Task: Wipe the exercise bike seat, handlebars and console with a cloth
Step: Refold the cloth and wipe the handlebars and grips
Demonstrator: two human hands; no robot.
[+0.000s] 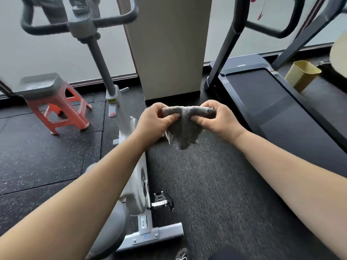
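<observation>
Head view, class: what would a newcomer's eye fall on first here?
First, the two bare hands at centre, the left hand and right hand, stretching a grey cloth between them. Next, the white exercise bike below the left arm, and the orange stool at left.

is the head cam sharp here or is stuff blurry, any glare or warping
Head view: hands and cloth are sharp; the stool and handlebars at upper left are smeared by motion blur; wide-angle warping bends the treadmill uprights; soft, even daylight from frosted windows, no hard glare or shadows.
</observation>
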